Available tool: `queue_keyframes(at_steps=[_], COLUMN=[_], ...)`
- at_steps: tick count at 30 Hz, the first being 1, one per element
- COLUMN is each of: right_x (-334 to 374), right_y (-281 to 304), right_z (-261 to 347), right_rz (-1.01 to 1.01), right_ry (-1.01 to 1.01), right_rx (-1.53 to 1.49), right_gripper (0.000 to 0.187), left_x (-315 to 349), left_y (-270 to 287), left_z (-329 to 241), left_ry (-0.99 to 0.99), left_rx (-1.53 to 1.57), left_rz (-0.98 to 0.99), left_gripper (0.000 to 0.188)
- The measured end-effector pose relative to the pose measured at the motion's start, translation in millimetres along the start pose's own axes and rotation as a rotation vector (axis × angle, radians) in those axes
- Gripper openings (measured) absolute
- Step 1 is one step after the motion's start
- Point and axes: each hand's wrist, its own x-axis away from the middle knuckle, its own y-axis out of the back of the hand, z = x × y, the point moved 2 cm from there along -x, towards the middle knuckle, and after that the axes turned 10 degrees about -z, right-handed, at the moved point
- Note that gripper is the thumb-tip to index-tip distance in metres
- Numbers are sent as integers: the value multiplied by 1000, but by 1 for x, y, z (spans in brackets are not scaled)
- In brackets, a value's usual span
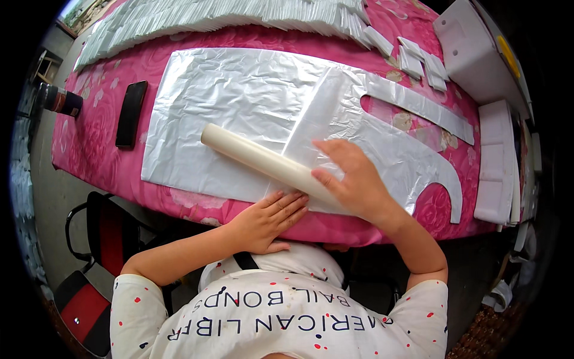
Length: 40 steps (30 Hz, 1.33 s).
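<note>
A large white plastic bag (227,84) with cut-out handles lies flat on the table, its handles toward the right. A folded-over band (317,102) crosses its middle. Slantwise on the bag rests a cream-coloured tube (251,154). My left hand (272,218) is open, its fingers laid flat on the bag's near edge beside the tube. Over the tube's near right part is my right hand (353,179), slightly blurred, with thumb and fingers spread. It hides part of the tube; whether the palm touches it I cannot tell.
Long rows of folded white bags (227,15) line the far side. A few small folded packs (421,63) lie near white foam boxes (466,42) at the right. A black phone (131,113) and dark cup (61,100) are left on the pink cloth (98,161); chairs (107,233) stand below.
</note>
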Motion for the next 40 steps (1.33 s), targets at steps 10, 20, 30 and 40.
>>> queue_keyframes(at_steps=[10,20,30,40], right_x=[38,57,-9,-64], right_y=[33,39,-19,-19], right_z=[-68,-39,-37,-81], right_rz=[-193,-139,-161,-246], right_ry=[-185,-165,230,198], right_rx=[372,54,216,357], right_gripper=[47,47,44,50], left_x=[1,-2,3,11], left_y=[2,8,-25,-3], left_z=[-5,7,-29,-10], left_ry=[-18,-54,31,-45], left_rx=[19,-3,-267,-193], left_rz=[-8,-1,-127,-6], left_gripper=[78,75,52,57])
